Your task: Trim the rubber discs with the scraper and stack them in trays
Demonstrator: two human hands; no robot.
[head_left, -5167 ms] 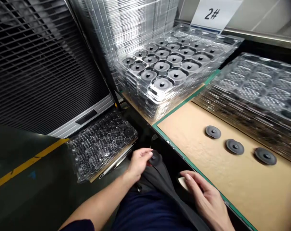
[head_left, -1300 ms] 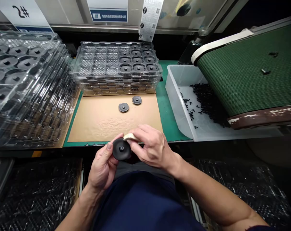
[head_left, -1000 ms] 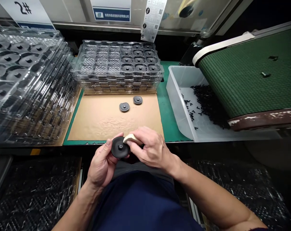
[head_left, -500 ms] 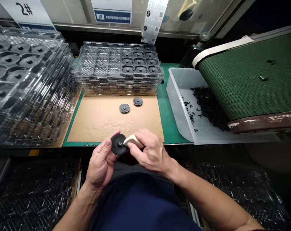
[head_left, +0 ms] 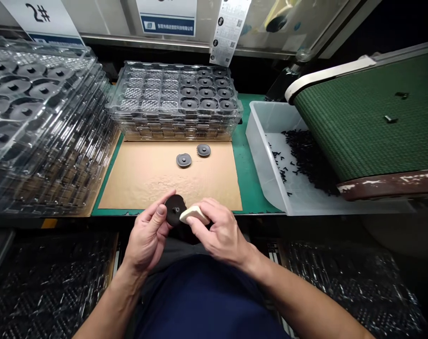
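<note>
My left hand (head_left: 148, 235) grips a round black plastic disc (head_left: 174, 210) by its left edge, thumb on the near face. A small raised hub stands at the disc's middle. In my right hand (head_left: 221, 230) is a pale cream block (head_left: 195, 214), pinched between thumb and fingers, its tip against or very close to the disc's right edge. Beyond my hands, two similar discs lie on the cardboard sheet (head_left: 129, 188): one grey-black disc (head_left: 183, 160) and another disc (head_left: 203, 150) slightly farther right.
A clear plastic tray stack (head_left: 143, 113) behind the cardboard holds discs in its right pockets. Taller stacked trays (head_left: 69, 136) stand left. A translucent bin (head_left: 267, 174) with small black pieces (head_left: 309, 155) sits right, under the green conveyor belt (head_left: 369, 122). Signs hang at the back.
The disc has tilted slightly in my left hand. My right hand and the cream block have shifted a little downward along the disc's right edge. The view has moved slightly.
</note>
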